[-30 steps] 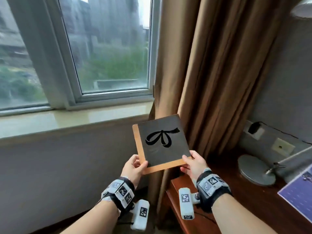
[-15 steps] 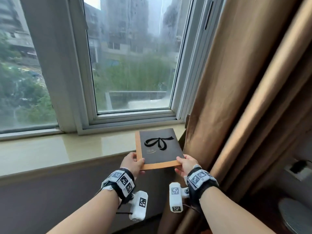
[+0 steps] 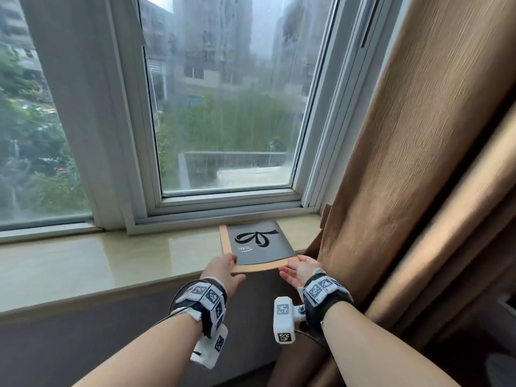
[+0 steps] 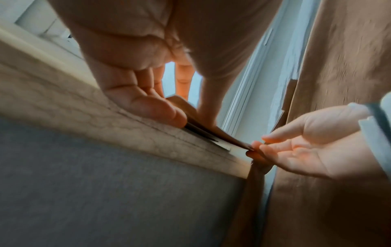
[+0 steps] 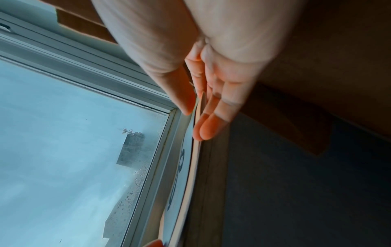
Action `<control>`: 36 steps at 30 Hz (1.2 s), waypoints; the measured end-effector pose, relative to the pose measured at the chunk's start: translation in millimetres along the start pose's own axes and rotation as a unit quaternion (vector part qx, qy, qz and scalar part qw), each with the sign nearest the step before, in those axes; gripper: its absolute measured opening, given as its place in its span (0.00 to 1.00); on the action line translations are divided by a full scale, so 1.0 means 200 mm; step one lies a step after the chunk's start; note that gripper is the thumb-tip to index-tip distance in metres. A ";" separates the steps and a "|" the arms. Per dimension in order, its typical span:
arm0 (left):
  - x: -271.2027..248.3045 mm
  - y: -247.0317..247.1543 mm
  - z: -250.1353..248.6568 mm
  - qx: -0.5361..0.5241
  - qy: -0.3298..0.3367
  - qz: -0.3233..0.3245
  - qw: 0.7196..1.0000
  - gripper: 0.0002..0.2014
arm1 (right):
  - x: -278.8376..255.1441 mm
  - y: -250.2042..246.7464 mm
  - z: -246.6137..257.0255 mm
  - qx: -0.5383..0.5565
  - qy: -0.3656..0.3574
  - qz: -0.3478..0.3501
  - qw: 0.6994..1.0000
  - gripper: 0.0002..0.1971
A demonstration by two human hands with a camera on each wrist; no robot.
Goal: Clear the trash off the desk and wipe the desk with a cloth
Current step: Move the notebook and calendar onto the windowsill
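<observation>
Left hand [image 3: 223, 270] pinches the near left corner of the dark booklet [image 3: 258, 244], thumb on top, fingers underneath. Right hand [image 3: 300, 270] is loose at the near right corner, fingers nearly straight, fingertips [image 4: 257, 148] just touching the edge. Booklet with bow print lies flat on the windowsill [image 3: 111, 263], near edge overhanging, just beside the brown curtain [image 3: 405, 191], below the window [image 3: 223, 107].
</observation>
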State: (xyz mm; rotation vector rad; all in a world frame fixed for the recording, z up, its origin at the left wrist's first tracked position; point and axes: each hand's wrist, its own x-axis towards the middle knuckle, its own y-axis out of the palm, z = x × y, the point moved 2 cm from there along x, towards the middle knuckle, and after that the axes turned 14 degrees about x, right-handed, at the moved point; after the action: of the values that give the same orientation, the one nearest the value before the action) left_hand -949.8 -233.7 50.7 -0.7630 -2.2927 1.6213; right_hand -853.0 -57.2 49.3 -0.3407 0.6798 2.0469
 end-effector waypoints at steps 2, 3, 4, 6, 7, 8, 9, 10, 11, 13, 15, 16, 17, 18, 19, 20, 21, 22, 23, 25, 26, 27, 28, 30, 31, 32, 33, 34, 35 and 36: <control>0.04 -0.01 0.01 0.024 0.001 0.006 1.000 0.24 | 0.01 0.02 0.00 0.012 0.007 0.011 1.000 0.31; 0.04 -0.01 0.01 0.032 0.002 0.009 0.999 0.23 | 0.01 0.03 0.00 0.001 0.013 0.024 1.000 0.32; 0.04 -0.01 0.01 0.035 0.002 0.010 0.999 0.23 | -0.01 0.03 0.00 -0.024 0.023 0.039 0.999 0.33; 0.04 0.00 0.00 0.026 -0.005 0.015 1.000 0.23 | -0.04 0.01 0.02 -0.091 0.028 0.063 0.993 0.36; 0.02 0.01 -0.01 0.019 -0.009 0.018 1.000 0.25 | -0.06 -0.01 0.03 -0.114 0.022 0.067 0.991 0.37; 0.01 0.02 -0.02 0.012 -0.013 0.015 1.000 0.28 | -0.08 -0.04 0.05 -0.129 0.012 0.068 0.989 0.37; -0.01 0.04 -0.02 -0.004 -0.023 0.000 1.000 0.33 | -0.09 -0.07 0.06 -0.137 0.001 0.069 0.988 0.37; -0.05 0.05 -0.03 -0.033 -0.040 -0.020 0.998 0.37 | -0.11 -0.12 0.07 -0.142 -0.005 0.071 0.987 0.36; -0.09 0.07 -0.04 -0.082 -0.056 -0.041 0.994 0.41 | -0.13 -0.17 0.08 -0.144 -0.008 0.073 0.987 0.33; -0.19 0.15 -0.10 -0.163 -0.073 -0.052 0.983 0.42 | -0.17 -0.30 0.08 -0.148 -0.008 0.079 0.986 0.25; -0.28 0.27 -0.24 -0.161 -0.031 -0.005 0.986 0.37 | -0.21 -0.48 0.08 -0.154 -0.003 0.068 0.986 0.17; -0.32 0.34 -0.32 -0.138 0.007 0.024 0.990 0.33 | -0.23 -0.58 0.08 -0.157 -0.002 0.058 0.986 0.15; -0.36 0.41 -0.43 -0.110 0.050 0.049 0.991 0.29 | -0.25 -0.68 0.09 -0.161 -0.005 0.041 0.986 0.14; -0.40 0.48 -0.54 -0.086 0.092 0.069 0.990 0.25 | -0.28 -0.78 0.11 -0.161 -0.008 0.023 0.987 0.15; -0.43 0.53 -0.65 -0.068 0.133 0.085 0.985 0.21 | -0.31 -0.88 0.13 -0.157 -0.010 0.006 0.987 0.16; -0.47 0.57 -0.76 -0.053 0.175 0.097 0.978 0.16 | -0.34 -0.98 0.16 -0.150 -0.014 -0.008 0.989 0.15; -0.50 0.62 -0.86 -0.039 0.214 0.107 0.970 0.11 | -0.37 -1.08 0.19 -0.146 -0.018 -0.018 0.989 0.14; -0.55 0.65 -0.97 -0.028 0.249 0.115 0.961 0.08 | -0.40 -1.18 0.22 -0.141 -0.023 -0.026 0.989 0.13; -0.59 0.69 -1.07 -0.018 0.278 0.123 0.953 0.08 | -0.43 -1.29 0.25 -0.138 -0.027 -0.036 0.989 0.14; -0.68 0.76 -1.26 0.000 0.322 0.130 0.938 0.08 | -0.50 -1.52 0.30 -0.130 -0.038 -0.067 0.988 0.14; -0.73 0.79 -1.36 0.011 0.340 0.129 0.932 0.08 | -0.53 -1.63 0.32 -0.126 -0.045 -0.085 0.987 0.12; -0.77 0.82 -1.45 0.020 0.355 0.130 0.926 0.08 | -0.56 -1.75 0.34 -0.122 -0.049 -0.104 0.986 0.08; -0.80 0.85 -1.54 0.025 0.367 0.132 0.920 0.08 | -0.59 -1.87 0.36 -0.117 -0.052 -0.121 0.984 0.04; -0.88 0.92 -1.71 0.033 0.387 0.135 0.911 0.08 | -0.66 -2.11 0.42 -0.109 -0.055 -0.149 0.981 0.04; -0.92 0.95 -1.78 0.035 0.392 0.136 0.909 0.08 | -0.69 -2.22 0.45 -0.107 -0.058 -0.163 0.979 0.05; -0.96 0.98 -1.86 0.038 0.394 0.137 0.908 0.08 | -0.74 -2.33 0.49 -0.109 -0.068 -0.180 0.975 0.03; -0.99 1.01 -1.93 0.038 0.394 0.139 0.908 0.08 | -0.77 -2.45 0.53 -0.119 -0.083 -0.203 0.968 0.02; -1.02 1.03 -1.99 0.038 0.394 0.143 0.907 0.08 | -0.81 -2.56 0.58 -0.121 -0.102 -0.229 0.961 0.02; -1.05 1.06 -2.06 0.040 0.397 0.146 0.905 0.08 | -0.83 -2.67 0.63 -0.117 -0.119 -0.262 0.951 0.02; -1.08 1.09 -2.12 0.043 0.401 0.150 0.903 0.08 | -0.87 -2.79 0.68 -0.102 -0.136 -0.299 0.939 0.03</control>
State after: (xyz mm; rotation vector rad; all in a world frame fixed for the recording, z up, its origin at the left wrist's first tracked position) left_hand -508.4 47.9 25.3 -1.4771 -1.5505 1.1568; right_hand -286.0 138.5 58.4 -0.3258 0.1559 1.5357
